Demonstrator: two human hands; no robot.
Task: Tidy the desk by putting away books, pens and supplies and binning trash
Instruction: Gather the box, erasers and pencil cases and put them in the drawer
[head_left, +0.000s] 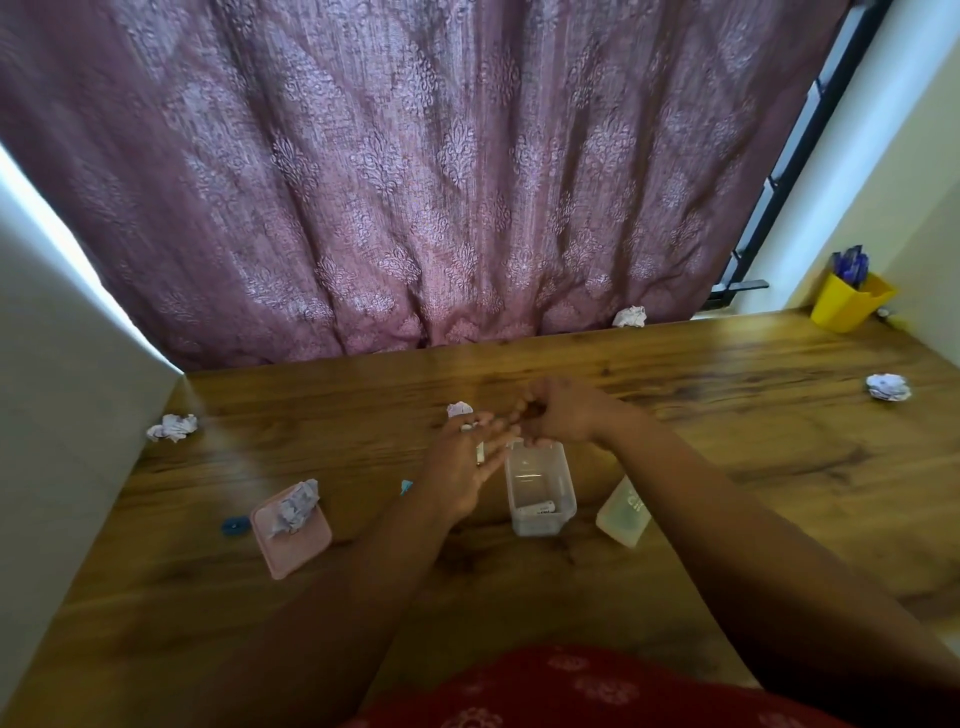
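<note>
Head camera looks down on a wooden tabletop (727, 467) where the left hand (462, 467), fingers spread and fairly straight, carries small white items across its fingers while the right hand (556, 415), fingers curled, hovers over the far rim of a clear plastic box (540, 493); whether it pinches anything cannot be told. Inside the box lies a small white tube (537, 508), with a translucent bottle (623, 512) just to its right and a pink lid (291, 535) bearing a crumpled paper (296, 506) to its left. More paper balls (888, 387) lie scattered, and a yellow pen holder (849, 306) stands at the far right corner.
</note>
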